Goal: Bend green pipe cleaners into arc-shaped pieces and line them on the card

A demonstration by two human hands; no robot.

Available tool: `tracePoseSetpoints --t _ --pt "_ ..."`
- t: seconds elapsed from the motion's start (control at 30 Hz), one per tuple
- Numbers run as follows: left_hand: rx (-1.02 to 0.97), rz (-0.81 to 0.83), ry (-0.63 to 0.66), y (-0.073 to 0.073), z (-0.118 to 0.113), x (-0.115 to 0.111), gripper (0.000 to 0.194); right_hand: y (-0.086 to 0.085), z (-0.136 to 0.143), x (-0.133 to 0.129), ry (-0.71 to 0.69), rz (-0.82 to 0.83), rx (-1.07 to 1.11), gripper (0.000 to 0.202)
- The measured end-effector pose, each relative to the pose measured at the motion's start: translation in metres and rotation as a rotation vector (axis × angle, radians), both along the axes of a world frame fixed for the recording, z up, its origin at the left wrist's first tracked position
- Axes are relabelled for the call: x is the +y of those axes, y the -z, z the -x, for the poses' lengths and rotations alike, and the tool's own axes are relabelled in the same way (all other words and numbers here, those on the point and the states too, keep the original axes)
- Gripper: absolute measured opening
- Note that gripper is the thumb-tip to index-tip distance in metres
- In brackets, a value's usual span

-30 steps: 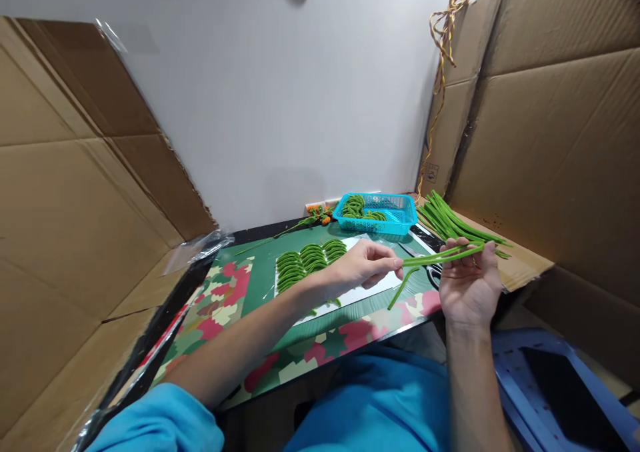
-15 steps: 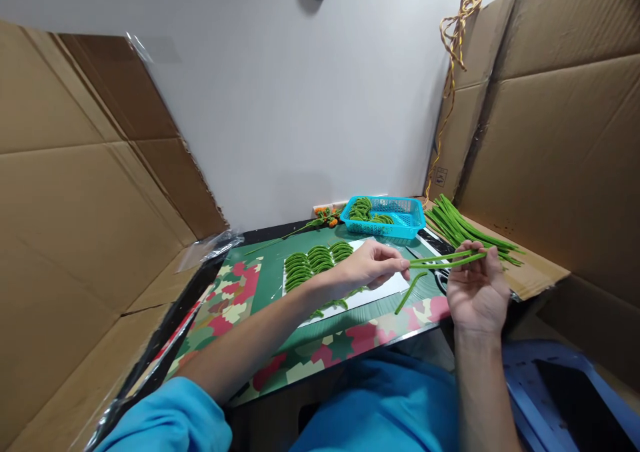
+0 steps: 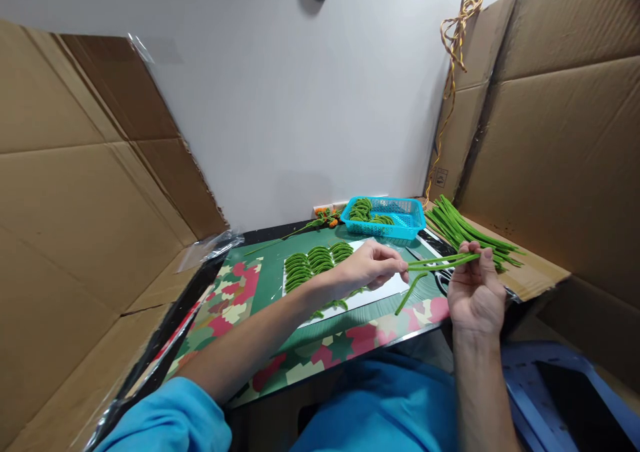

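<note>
Two fuzzy green stems (image 3: 440, 263) stretch between my hands above the mat's right side. My left hand (image 3: 377, 265) pinches their left ends between thumb and fingertips. The right ends are between the thumb and fingers of my right hand (image 3: 477, 289), its palm turned up. Below them a bent green piece (image 3: 411, 293) lies on the green mat (image 3: 270, 265). Rows of curved green pieces (image 3: 320, 259) lie on a white sheet (image 3: 383, 292), partly hidden under my left arm. Black-handled scissors (image 3: 443, 280) are partly covered behind my right hand.
A blue basket (image 3: 410, 232) with curved green pieces stands at the back. Long green stems (image 3: 463, 229) lie on cardboard at the right. An orange-flowered stem (image 3: 327, 217) lies left of the basket. Cardboard walls (image 3: 560, 132) flank both sides; a blue stool (image 3: 575, 399) is lower right.
My right hand has shifted slightly left along the stems, its thumb and fingers closer together. My left hand has barely moved.
</note>
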State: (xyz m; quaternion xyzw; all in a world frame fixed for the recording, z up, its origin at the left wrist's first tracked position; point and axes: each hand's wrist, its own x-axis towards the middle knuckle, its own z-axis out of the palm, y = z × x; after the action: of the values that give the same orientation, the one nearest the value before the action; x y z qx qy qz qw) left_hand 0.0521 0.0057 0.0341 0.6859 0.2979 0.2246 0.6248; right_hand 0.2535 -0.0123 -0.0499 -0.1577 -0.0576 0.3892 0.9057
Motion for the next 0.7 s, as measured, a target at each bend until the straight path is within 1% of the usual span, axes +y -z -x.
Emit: tracePoseSetpoints --t 0.17,0.27,0.43,0.6,0.7 --pt "-0.005 -0.012 0.006 -0.0013 -0.0002 -0.0013 0.044 -0.0009 -0.0003 -0.0022 -0.032 -0.035 0.011 0.018" --pt "-0.011 -0.013 0.001 -0.0014 0.0004 -0.0014 0.044 -0.0015 -0.0015 -0.0035 -0.073 -0.023 -0.014 0.018" --pt "-0.009 -0.015 0.004 0.0006 0.0021 0.0009 0.042 -0.0038 -0.0017 -0.0045 -0.095 0.011 0.010 0.014" --pt "-0.034 -0.007 0.022 0.0035 0.0031 0.0037 0.039 -0.0066 -0.0018 -0.0048 -0.081 0.016 0.025 0.012" --pt "-0.037 -0.007 0.030 0.0027 0.0024 0.0024 0.040 -0.0065 -0.0002 -0.0039 -0.075 0.020 0.042 0.012"
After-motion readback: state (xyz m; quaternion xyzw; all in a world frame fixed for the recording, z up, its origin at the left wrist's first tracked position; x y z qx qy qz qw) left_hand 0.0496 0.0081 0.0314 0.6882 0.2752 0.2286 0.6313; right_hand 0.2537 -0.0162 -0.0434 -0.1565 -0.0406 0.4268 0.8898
